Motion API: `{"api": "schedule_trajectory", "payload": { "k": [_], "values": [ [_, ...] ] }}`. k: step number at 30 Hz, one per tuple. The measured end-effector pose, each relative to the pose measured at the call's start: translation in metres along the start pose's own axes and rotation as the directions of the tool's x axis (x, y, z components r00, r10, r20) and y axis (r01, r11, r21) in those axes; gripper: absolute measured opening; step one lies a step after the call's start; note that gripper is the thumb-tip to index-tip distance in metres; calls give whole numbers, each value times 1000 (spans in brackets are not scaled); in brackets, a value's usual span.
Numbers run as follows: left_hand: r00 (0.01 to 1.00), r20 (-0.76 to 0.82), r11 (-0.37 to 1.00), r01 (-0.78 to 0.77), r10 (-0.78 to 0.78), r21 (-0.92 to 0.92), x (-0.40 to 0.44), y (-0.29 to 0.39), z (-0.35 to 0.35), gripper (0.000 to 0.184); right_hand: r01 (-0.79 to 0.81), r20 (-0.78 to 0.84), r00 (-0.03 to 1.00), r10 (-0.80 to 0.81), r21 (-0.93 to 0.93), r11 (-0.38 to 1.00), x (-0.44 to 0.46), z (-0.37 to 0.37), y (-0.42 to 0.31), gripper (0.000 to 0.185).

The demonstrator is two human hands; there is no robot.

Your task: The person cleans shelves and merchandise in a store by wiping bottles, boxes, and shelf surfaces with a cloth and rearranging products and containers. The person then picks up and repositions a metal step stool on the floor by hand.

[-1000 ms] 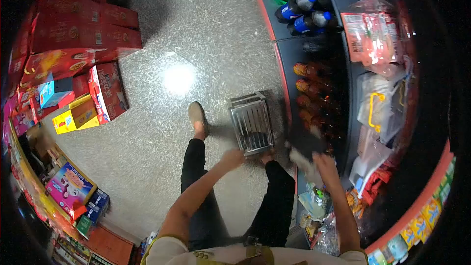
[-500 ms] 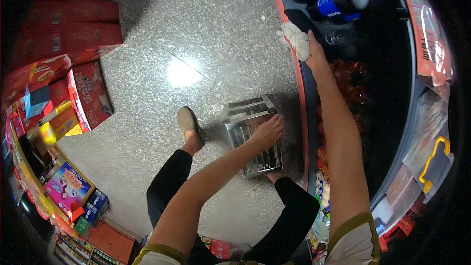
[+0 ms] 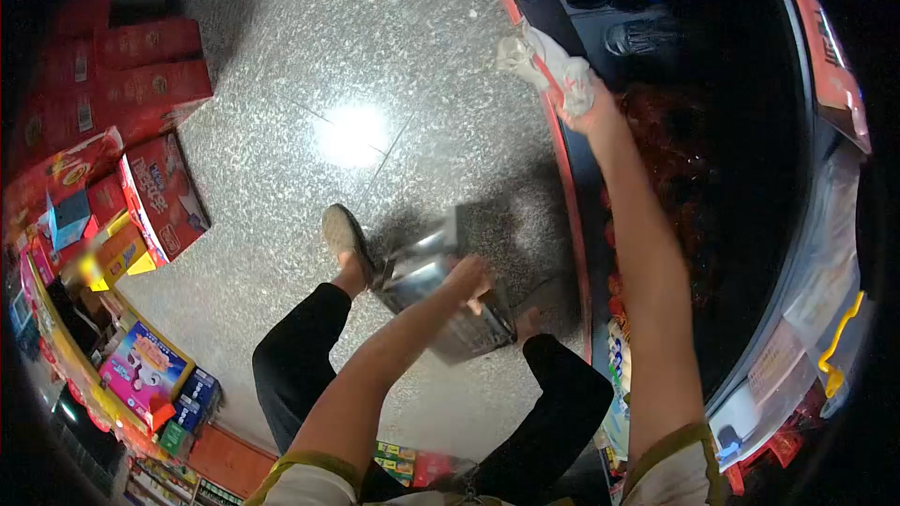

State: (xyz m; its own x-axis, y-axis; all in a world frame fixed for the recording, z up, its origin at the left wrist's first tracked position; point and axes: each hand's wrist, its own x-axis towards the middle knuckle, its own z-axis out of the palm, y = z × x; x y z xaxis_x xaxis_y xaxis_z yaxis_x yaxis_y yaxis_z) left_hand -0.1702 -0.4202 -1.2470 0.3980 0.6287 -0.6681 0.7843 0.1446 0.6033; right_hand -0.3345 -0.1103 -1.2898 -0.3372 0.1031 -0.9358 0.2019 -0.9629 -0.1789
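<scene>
Right grip (image 3: 591, 111) curled round one white cloth (image 3: 553, 54), left grip (image 3: 467, 279) round one stool (image 3: 417, 283)

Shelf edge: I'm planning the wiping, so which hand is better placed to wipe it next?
Right, I'd say: the right hand holds a white cloth by the shelf edge, while the left hand is down at the metal stool.

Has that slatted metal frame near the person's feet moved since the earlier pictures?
Yes. The slatted metal frame has shifted away from the red shelf edge, with more floor showing between them, and nearer the beige shoe.
</scene>
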Motion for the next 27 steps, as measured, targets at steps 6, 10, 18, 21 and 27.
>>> {"api": "schedule_trajectory", "payload": {
  "k": [6, 10, 18, 21, 27],
  "values": [
    [989, -117, 969, -109, 85, -223, -26, 31, 111, 39, -39, 515, 817, 257, -396, 918, -148, -107, 111, 51],
    [984, -143, 977, -130, 106, -171, -30, 33, 117, 32, 201, 267, 962, 59, -838, 507, -219, -132, 140, 48],
    [996, -92, 942, -44, 14, -332, -31, 24, 118, 21, 499, 571, 817, 86, -773, 392, -192, -155, 119, 44],
    [983, -176, 934, -109, 51, -341, -42, 29, 109, 21, 476, 586, 805, 92, -731, 488, -244, -127, 84, 46],
    [990, 137, 995, 4, -18, 100, -24, 35, 93, 24, 734, 768, 621, -154, -501, 458, -294, -147, 79, 46]
  ]
}}
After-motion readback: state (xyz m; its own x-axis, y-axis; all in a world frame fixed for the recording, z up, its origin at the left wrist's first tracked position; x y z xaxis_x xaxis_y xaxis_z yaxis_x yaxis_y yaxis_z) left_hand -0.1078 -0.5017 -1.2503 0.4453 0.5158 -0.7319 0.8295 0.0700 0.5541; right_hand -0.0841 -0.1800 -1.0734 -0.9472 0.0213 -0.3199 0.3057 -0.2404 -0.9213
